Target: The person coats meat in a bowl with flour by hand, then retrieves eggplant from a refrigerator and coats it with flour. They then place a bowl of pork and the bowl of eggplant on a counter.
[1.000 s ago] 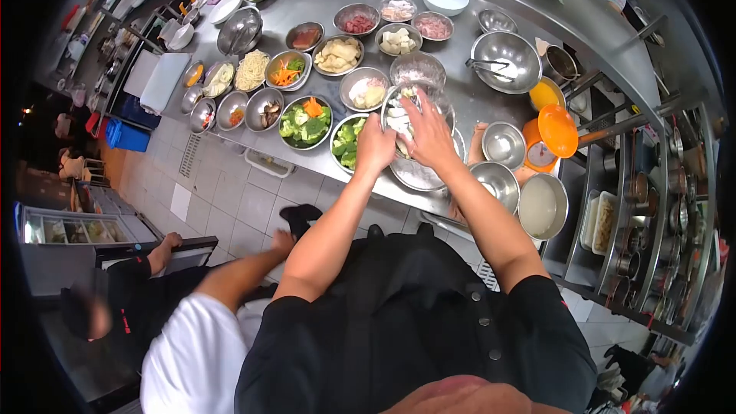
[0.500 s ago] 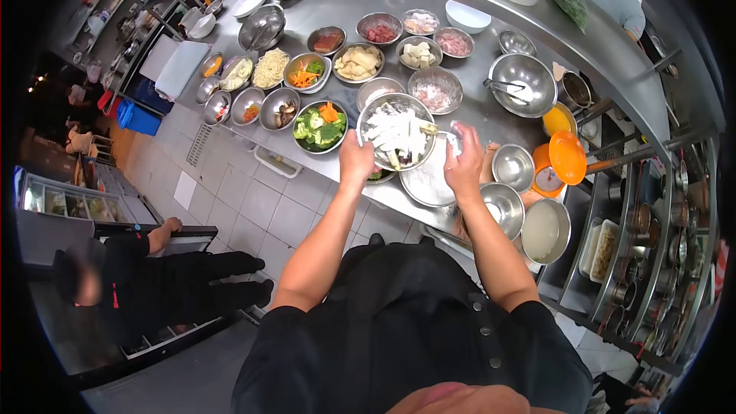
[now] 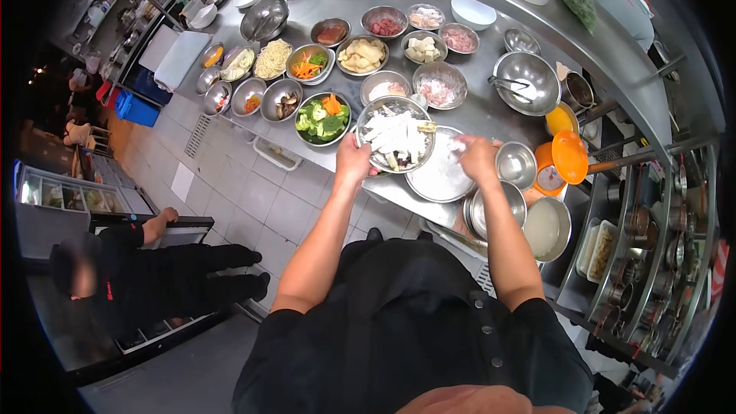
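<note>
My left hand (image 3: 352,159) grips the near rim of a steel bowl (image 3: 395,139) filled with white sliced pieces, held a little above the steel counter (image 3: 491,111). My right hand (image 3: 477,158) hovers over a wide shallow steel bowl (image 3: 440,177) with pale contents, just right of the held bowl. Whether its fingers pinch anything is unclear. A bowl of broccoli and carrot (image 3: 323,118) sits left of the held bowl.
Several steel bowls of noodles (image 3: 272,58), vegetables, tofu (image 3: 363,53) and meat (image 3: 386,24) line the counter. An orange kitchen scale (image 3: 553,165) and empty bowls stand at right, beside a pot rack. A person in black (image 3: 146,276) crouches at lower left by an open cabinet.
My left hand lifted the bowl of white pieces clear of the wide bowl. My right hand left that bowl and moved right over the wide bowl. A white-sleeved arm left the view.
</note>
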A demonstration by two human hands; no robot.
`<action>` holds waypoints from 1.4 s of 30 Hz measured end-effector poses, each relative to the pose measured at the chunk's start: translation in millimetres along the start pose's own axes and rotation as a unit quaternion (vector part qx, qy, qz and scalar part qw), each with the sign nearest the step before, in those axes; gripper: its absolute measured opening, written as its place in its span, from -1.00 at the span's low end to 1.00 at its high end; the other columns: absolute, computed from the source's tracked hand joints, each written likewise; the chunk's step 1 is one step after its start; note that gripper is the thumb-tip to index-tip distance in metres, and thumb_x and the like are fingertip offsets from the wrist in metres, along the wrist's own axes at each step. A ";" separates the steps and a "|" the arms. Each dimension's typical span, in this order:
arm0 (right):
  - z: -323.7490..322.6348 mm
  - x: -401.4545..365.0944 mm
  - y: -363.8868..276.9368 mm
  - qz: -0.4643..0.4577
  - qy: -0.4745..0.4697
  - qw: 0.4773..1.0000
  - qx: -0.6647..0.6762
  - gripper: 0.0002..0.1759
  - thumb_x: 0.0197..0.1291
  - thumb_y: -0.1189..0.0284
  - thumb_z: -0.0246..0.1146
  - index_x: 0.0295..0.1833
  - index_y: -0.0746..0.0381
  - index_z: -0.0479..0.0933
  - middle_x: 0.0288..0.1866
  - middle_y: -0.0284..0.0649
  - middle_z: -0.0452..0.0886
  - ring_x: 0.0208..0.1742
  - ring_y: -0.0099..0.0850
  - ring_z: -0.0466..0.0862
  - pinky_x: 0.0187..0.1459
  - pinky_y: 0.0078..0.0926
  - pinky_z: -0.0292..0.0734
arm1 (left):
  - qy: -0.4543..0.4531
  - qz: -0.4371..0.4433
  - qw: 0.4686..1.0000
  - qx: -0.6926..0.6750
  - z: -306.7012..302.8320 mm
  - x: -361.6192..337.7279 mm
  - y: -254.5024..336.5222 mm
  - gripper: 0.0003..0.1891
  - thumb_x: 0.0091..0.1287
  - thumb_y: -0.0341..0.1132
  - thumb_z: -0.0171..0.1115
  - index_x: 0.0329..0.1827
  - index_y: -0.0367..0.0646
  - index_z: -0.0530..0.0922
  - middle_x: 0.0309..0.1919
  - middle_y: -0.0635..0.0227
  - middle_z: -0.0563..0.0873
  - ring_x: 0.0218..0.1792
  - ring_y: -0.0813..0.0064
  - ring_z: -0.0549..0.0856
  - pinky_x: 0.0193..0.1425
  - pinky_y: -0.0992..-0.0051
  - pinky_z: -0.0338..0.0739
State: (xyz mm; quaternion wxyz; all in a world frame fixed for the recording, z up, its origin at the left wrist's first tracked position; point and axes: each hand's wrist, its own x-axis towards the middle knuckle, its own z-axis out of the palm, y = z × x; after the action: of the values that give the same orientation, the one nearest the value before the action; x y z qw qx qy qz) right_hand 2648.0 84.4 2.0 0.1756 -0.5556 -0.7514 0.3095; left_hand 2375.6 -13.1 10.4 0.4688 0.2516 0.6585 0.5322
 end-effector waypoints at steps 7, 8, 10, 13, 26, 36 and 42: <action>-32.6 -6.9 -74.0 -0.165 0.001 0.982 0.087 -0.46 0.09 0.49 0.48 0.25 0.24 0.64 0.21 0.16 0.68 0.26 0.01 0.68 0.26 -0.15 0.57 | -0.051 -0.009 0.999 0.005 52.2 -0.6 1.4 -0.90 0.38 -0.53 0.07 -0.11 -0.26 0.37 -0.41 0.17 0.66 -0.65 0.44 0.65 -0.69 0.52 0.54; -24.2 -9.7 -75.3 -0.163 0.004 0.983 0.086 -0.46 0.09 0.49 0.48 0.25 0.24 0.64 0.21 0.16 0.68 0.26 0.01 0.68 0.26 -0.15 0.57 | -0.044 -0.001 0.999 0.005 59.3 -0.2 -0.2 -0.90 0.38 -0.54 0.08 -0.11 -0.26 0.37 -0.41 0.17 0.66 -0.66 0.44 0.65 -0.69 0.51 0.54; -10.7 -15.1 -76.8 -0.176 0.048 0.973 -0.141 -0.18 0.04 0.35 0.55 0.47 0.14 0.47 0.49 0.20 0.43 0.44 0.16 0.50 0.44 -0.03 0.42 | -0.047 -0.010 0.999 -0.004 69.3 2.0 -0.9 -0.90 0.37 -0.54 0.10 -0.13 -0.26 0.38 -0.43 0.16 0.66 -0.66 0.41 0.66 -0.69 0.48 0.55; -8.5 -15.5 -77.7 -0.111 0.007 0.978 -0.175 0.05 -0.12 0.24 0.64 0.56 0.09 0.35 0.60 0.24 0.25 0.53 0.24 0.35 0.54 0.04 0.29 | -0.020 0.024 0.998 0.049 77.0 -6.0 11.5 -0.91 0.37 -0.53 0.11 -0.13 -0.27 0.40 -0.45 0.17 0.65 -0.66 0.39 0.68 -0.70 0.44 0.57; -17.5 6.2 -65.3 -0.117 -0.091 0.987 -0.064 0.02 -0.15 0.38 0.62 0.53 0.03 0.40 0.56 0.18 0.32 0.50 0.10 0.44 0.47 -0.09 0.41 | -0.052 -0.042 0.993 -0.097 68.2 0.3 -3.2 -0.82 0.37 -0.54 0.01 0.00 -0.27 0.38 -0.32 0.15 0.65 -0.67 0.43 0.64 -0.71 0.52 0.52; 5.2 14.3 -56.4 -0.289 0.009 0.954 -0.083 -0.22 0.04 0.42 0.47 0.44 0.13 0.44 0.49 0.12 0.44 0.50 0.15 0.42 0.56 0.02 0.27 | -0.096 0.031 0.993 0.061 64.5 4.1 7.0 -0.84 0.37 -0.56 0.12 -0.03 -0.35 0.44 -0.36 0.15 0.68 -0.64 0.39 0.69 -0.66 0.43 0.58; -13.9 6.9 -57.7 -0.240 0.118 0.964 0.007 -0.41 0.13 0.48 0.40 0.33 0.19 0.54 0.47 0.11 0.47 0.44 0.11 0.50 0.43 -0.06 0.44 | -0.062 0.043 0.997 0.023 65.3 7.4 -2.3 -0.88 0.36 -0.55 0.13 -0.11 -0.34 0.41 -0.39 0.15 0.66 -0.64 0.36 0.70 -0.66 0.40 0.59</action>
State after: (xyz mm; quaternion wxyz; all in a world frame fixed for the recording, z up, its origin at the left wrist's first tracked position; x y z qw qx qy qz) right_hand 2612.3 83.7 49.9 0.3360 -0.3902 -0.8345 0.1964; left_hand 2430.6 22.7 6.0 0.4792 0.3233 0.6289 0.5199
